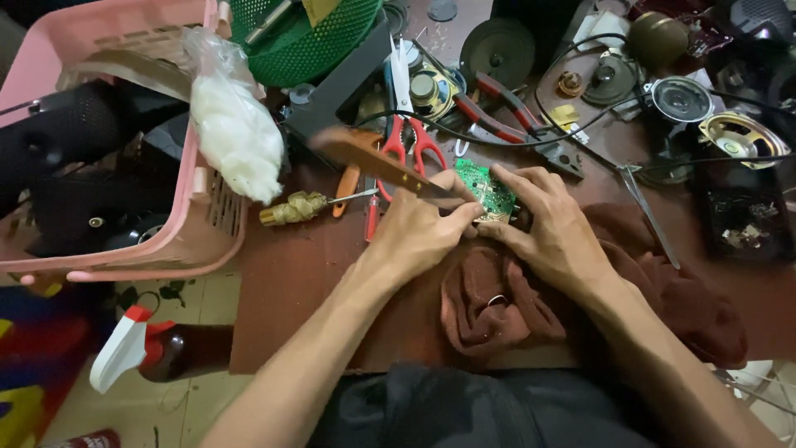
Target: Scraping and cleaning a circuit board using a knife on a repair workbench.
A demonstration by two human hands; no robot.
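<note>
Head view: the table [290, 274] is crowded along its far half, and the only open stretch is the bare brown strip at its near left, running to the front edge above the floor. A pink basket [195, 224] overhangs the left edge, with a white bag [236, 133] resting on its rim. Red scissors [408, 124] and pliers [497, 108] lie just beyond the hands; speakers [680, 98] sit well apart at the far right. A brown cloth [497, 303] is bunched under the wrists.

The left hand [419, 232] is closed around a knife [373, 158], its wooden handle sticking up and left; the blade tip seems to meet the board, though motion blur makes that uncertain. The right hand [551, 224] is curled, fingers pinching a small green circuit board [485, 189] that sits between both hands, above the cloth near the table's middle. A spray bottle [137, 348] lies on the floor, lower left.
</note>
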